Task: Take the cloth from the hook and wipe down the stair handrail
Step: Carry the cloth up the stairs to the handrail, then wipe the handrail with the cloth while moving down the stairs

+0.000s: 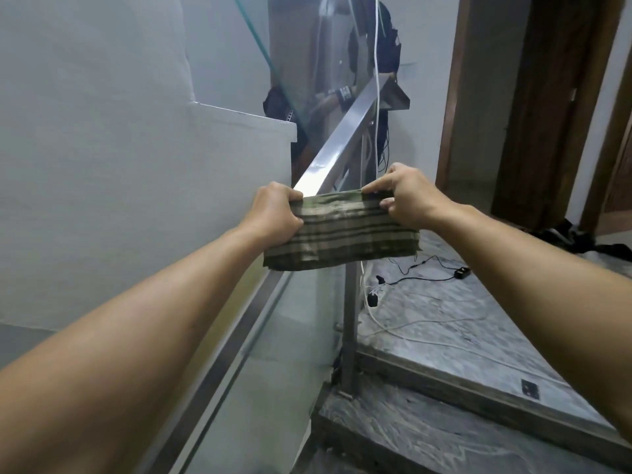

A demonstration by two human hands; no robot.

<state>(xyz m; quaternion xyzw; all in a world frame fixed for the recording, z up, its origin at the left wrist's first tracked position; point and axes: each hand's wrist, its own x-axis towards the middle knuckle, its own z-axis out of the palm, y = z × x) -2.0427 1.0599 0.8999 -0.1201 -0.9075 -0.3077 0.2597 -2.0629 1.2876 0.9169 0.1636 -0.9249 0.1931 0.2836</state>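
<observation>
Far left is just a plain white wall (85, 148) with a ledge, nothing going on there. Next comes the left hand (275, 210), fist closed tight on the left end of the cloth (342, 232), a green-and-brown striped one folded into a band. The cloth is draped straight across the steel handrail (345, 131), which runs up and away from the camera, so the fold seems to sit on the rail's top face with the near flap hanging down. My guess is it's stretched like that so both sides of the rail get rubbed in one pass (kind of like buffing a shoe). Then the right hand (405, 196), pinching the other end, thumb on top and fingers curled under, so both hands are clamped on the cloth, set apart with the rail between them. Further right there's the marble landing (461, 323) with some loose cables (424, 268) and a wooden door frame (455, 97). What I can't make out: the hook isn't visible anywhere, the rail under the cloth is covered, and the dark shapes beyond the glass panel (301, 319) are too murky to name.
</observation>
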